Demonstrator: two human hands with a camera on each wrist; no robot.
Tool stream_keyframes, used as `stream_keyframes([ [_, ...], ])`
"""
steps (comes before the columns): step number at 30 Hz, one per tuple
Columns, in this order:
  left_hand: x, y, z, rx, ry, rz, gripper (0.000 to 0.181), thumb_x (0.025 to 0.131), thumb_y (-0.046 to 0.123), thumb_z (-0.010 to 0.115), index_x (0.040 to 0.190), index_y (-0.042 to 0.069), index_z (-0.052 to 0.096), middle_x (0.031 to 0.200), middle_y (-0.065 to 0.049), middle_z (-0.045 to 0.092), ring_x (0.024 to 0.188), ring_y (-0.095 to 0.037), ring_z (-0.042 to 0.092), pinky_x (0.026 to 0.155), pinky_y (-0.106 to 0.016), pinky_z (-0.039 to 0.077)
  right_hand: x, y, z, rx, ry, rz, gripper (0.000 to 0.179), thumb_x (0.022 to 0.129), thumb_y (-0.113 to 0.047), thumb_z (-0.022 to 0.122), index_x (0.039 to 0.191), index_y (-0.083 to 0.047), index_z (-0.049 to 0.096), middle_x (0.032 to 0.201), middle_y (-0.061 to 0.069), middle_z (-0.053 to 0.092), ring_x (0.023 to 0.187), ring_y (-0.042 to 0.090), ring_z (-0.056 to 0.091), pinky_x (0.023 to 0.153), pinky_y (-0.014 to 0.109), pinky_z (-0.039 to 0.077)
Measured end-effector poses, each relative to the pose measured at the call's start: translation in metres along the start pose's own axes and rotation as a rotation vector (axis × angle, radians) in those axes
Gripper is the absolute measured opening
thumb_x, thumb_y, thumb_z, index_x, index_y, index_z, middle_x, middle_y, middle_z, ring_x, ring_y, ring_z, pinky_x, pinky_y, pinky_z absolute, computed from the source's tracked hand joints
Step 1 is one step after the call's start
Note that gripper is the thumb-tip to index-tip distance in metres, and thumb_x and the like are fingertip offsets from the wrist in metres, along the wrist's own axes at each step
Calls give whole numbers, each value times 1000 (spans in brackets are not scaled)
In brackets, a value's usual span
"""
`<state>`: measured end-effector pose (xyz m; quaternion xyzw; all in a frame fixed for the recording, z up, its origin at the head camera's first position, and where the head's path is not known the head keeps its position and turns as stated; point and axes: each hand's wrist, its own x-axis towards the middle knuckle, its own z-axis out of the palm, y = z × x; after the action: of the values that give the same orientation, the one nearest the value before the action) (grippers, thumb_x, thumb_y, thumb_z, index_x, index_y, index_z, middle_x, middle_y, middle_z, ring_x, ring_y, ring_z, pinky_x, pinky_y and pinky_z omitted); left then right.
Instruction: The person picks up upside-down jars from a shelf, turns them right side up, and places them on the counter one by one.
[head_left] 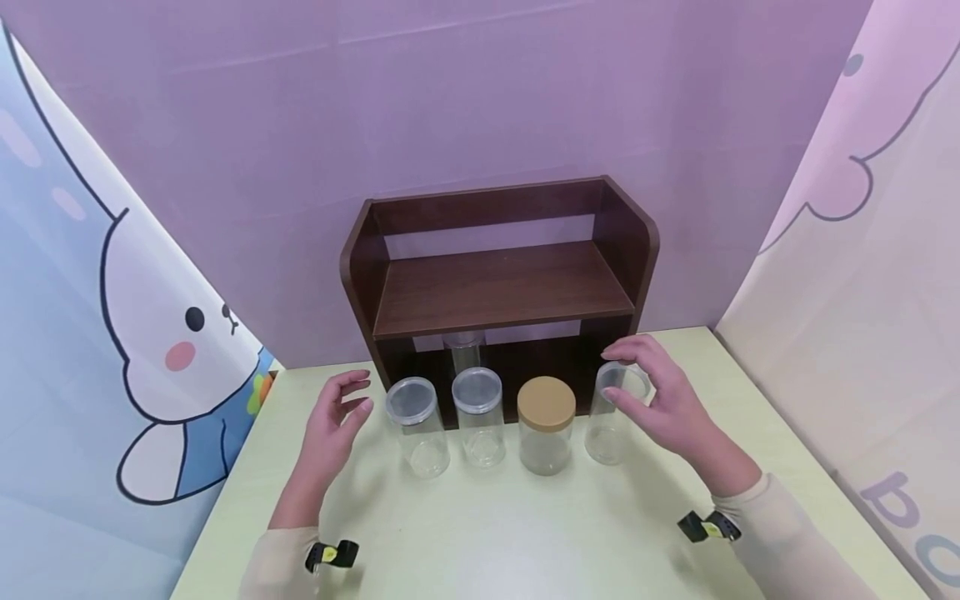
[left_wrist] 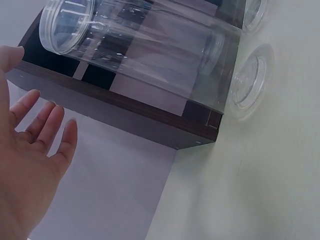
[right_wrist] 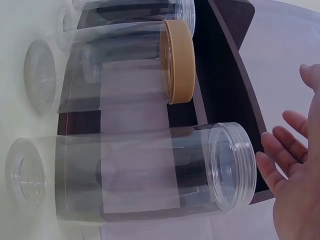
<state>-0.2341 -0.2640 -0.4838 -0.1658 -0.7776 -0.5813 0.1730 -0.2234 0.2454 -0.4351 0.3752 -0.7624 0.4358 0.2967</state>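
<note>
Several clear jars stand upright in a row. My left hand (head_left: 335, 425), its fingers loosely bent, hovers left of the leftmost jar (head_left: 426, 442), which has a clear lid. The left wrist view shows a gap between that jar (left_wrist: 150, 50) and the left hand (left_wrist: 35, 145). Beside it is another clear-lidded jar (head_left: 482, 417), then one with a tan lid (head_left: 547, 404). At the right end, my right hand (head_left: 663, 400) is spread near the top of a clear-topped jar (head_left: 606, 433). In the right wrist view, the right hand (right_wrist: 295, 165) holds nothing.
Behind the row stands a dark brown two-tier shelf (head_left: 502, 287). Another clear jar (head_left: 467, 354) is on its lower level, partly hidden by the upper board. The pale table (head_left: 465, 533) meets a purple backdrop (head_left: 480, 100), with printed cloths at both sides.
</note>
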Motion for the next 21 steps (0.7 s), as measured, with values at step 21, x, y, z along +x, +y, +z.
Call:
stream_keyframes([
  [21, 30, -4, 4, 43, -49, -57, 68, 110, 11, 70, 171, 7, 39, 172, -16, 44, 155, -40, 46, 106, -13, 47, 1, -5, 7, 28, -30, -12, 45, 83, 10, 83, 125, -2, 72, 128, 17, 68, 124, 28, 61, 114, 24, 46],
])
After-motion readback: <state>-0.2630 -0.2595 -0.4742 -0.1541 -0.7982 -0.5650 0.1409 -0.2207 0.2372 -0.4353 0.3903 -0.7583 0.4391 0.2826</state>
